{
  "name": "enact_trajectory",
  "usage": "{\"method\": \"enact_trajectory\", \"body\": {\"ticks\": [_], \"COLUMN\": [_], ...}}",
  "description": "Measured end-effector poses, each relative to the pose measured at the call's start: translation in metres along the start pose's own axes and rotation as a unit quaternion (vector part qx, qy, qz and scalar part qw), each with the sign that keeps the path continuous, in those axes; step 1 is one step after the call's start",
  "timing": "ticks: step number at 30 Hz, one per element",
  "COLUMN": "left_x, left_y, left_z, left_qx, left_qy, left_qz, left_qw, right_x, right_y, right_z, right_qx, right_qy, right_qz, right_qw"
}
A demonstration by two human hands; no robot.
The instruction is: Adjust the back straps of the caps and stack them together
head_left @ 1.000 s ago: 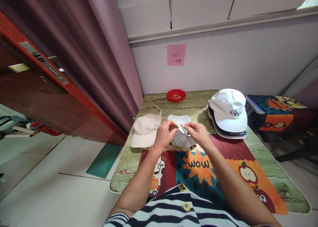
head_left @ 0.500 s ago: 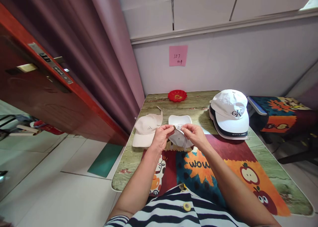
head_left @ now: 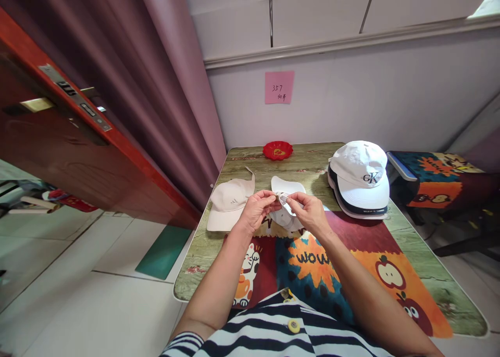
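A white baseball cap (head_left: pixel 288 185) is held over the middle of the table, its brim pointing toward the wall and its back strap toward me. My left hand (head_left: pixel 258 207) pinches the strap near a small brownish buckle. Opposite it, my right hand (head_left: pixel 308 211) is closed on the strap's other side, thumb against forefinger. The fingers partly hide the strap's end. Left of my left hand lies a cream cap (head_left: pixel 228 203) with a small dark logo, its loose strap sticking up behind. To the right sits a stack of caps, topped by a white cap (head_left: pixel 361 162) with dark letters.
A red scalloped dish (head_left: pixel 277 150) stands at the table's back edge. Beneath my arms a colourful printed mat (head_left: pixel 383 242) covers part of the wood-patterned table (head_left: pixel 199 253). A pink note (head_left: pixel 279 87) is on the wall. An open reddish door (head_left: pixel 97 154) and a curtain are at left.
The white cap has turned slightly, its brim shifting right and tilting. My hands have moved a little, still pinching the strap, and the buckle shows more between the fingers.
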State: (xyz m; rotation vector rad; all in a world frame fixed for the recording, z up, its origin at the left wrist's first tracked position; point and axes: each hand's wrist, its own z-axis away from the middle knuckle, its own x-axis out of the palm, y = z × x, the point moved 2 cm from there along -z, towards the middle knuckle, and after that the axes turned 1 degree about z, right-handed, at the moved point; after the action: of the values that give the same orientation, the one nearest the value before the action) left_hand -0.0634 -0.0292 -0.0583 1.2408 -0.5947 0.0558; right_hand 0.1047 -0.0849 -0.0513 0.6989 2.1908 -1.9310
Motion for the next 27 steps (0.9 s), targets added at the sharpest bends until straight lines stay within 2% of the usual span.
{"method": "enact_trajectory", "body": {"ticks": [4, 11, 16, 22, 27], "left_x": [0.0041, 0.0061, 0.0045, 0.0056, 0.0066], "left_y": [0.003, 0.0054, 0.0051, 0.0075, 0.0087], "left_z": [0.0007, 0.0013, 0.0013, 0.0023, 0.0035], "left_qx": [0.005, 0.01, 0.009, 0.011, 0.024], "left_qy": [0.002, 0.002, 0.004, 0.009, 0.015], "left_qz": [-0.023, -0.039, -0.038, -0.046, -0.057], "left_qw": [1.0, 0.999, 0.999, 0.999, 0.998], "right_x": [0.0009, 0.0049, 0.0057, 0.0026, -0.0004], "right_y": [-0.0014, 0.0005, -0.001, -0.0044, -0.0083], "right_z": [-0.0002, -0.002, -0.0036, -0.0067, -0.0075], "right_qx": [-0.008, 0.021, 0.026, 0.016, 0.003], "right_qy": [0.009, 0.001, 0.005, -0.027, -0.019], "right_qz": [0.01, -0.025, 0.025, 0.041, 0.086], "right_qw": [1.0, 0.999, 0.999, 0.999, 0.996]}}
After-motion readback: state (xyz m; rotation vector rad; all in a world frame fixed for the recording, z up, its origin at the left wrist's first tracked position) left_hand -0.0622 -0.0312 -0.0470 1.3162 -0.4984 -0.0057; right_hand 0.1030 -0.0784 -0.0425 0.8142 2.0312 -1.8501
